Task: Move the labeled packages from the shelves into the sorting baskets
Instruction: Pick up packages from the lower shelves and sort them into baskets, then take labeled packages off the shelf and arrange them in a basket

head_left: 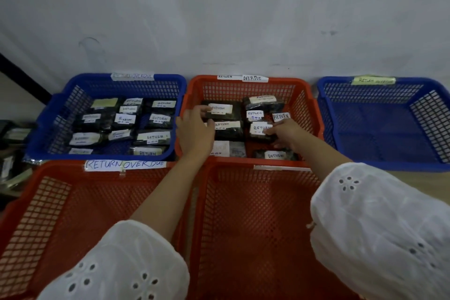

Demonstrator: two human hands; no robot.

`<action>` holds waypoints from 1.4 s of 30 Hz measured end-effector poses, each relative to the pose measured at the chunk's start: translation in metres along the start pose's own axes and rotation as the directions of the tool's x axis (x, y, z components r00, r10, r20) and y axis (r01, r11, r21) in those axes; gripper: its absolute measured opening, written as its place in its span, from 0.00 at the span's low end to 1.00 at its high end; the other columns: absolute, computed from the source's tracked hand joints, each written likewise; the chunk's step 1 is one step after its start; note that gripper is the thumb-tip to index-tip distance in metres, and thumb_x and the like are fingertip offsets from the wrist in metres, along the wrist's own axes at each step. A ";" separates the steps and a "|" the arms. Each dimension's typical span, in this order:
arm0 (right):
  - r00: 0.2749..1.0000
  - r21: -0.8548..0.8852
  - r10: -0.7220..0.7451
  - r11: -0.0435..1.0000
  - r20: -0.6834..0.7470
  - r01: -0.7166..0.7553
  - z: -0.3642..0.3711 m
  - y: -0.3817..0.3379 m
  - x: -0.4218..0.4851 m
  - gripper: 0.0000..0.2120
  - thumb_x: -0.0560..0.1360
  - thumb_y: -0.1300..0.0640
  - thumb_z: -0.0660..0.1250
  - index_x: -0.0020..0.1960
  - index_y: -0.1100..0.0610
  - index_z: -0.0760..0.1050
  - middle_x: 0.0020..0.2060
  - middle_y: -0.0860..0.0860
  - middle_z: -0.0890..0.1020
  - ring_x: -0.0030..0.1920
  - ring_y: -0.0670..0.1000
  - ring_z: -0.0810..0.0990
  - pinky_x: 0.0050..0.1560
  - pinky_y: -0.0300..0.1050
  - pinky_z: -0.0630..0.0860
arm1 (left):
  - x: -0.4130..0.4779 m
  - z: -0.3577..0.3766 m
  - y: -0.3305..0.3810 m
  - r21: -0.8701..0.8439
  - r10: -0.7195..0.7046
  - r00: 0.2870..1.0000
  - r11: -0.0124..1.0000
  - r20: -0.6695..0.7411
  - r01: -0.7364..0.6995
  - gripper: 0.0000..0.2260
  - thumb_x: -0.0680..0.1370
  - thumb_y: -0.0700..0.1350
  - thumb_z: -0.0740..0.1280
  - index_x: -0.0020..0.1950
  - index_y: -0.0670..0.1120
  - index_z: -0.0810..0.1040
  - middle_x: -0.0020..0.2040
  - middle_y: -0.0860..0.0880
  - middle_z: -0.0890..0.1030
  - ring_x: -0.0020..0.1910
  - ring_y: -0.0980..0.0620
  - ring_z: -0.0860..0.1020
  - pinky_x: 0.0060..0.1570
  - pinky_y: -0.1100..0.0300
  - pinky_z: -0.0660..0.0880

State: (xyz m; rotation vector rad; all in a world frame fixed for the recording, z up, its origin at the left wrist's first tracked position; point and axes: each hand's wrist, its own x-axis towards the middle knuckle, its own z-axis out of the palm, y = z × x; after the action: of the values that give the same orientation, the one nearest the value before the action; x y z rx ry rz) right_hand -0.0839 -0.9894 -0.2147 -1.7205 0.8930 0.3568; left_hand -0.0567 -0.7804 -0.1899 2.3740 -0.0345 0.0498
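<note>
Both my hands reach into the far red basket [307, 105], which holds several black packages with white "RETURN" labels. My left hand [194, 133] touches the left edge of a black package [222, 111] at the basket's back left, fingers curled against it. My right hand [286, 133] pinches the label side of another black package [260, 130] in the basket's right half. The far left blue basket [48, 114] is filled with several similar labeled packages. Whether either package is lifted off the basket floor I cannot tell.
A blue basket [365, 143] stands at the far right, and two red baskets [48, 202] [255, 226] stand in the near row; no packages show in these three. All carry "RETURN OVERDUE" tags. Dark packages [12, 136] lie at the left edge. A grey wall [219, 19] rises behind.
</note>
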 end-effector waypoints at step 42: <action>0.841 0.237 -0.433 0.824 -0.323 0.515 0.236 -0.028 -0.236 0.15 0.76 0.58 0.67 0.62 0.59 0.71 0.45 0.50 0.77 0.44 0.44 0.77 0.36 0.29 0.72 | -0.054 -0.201 -0.146 -0.418 0.458 0.807 0.859 0.373 -0.295 0.18 0.77 0.41 0.67 0.65 0.50 0.69 0.62 0.49 0.71 0.58 0.57 0.69 0.57 0.64 0.69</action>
State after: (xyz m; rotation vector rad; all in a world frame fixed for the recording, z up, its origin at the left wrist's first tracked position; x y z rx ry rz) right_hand -0.1750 -0.6795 -0.1268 -1.6379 0.6192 -0.3423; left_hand -0.1106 -0.5352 -0.1483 1.9422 -0.7041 -0.3102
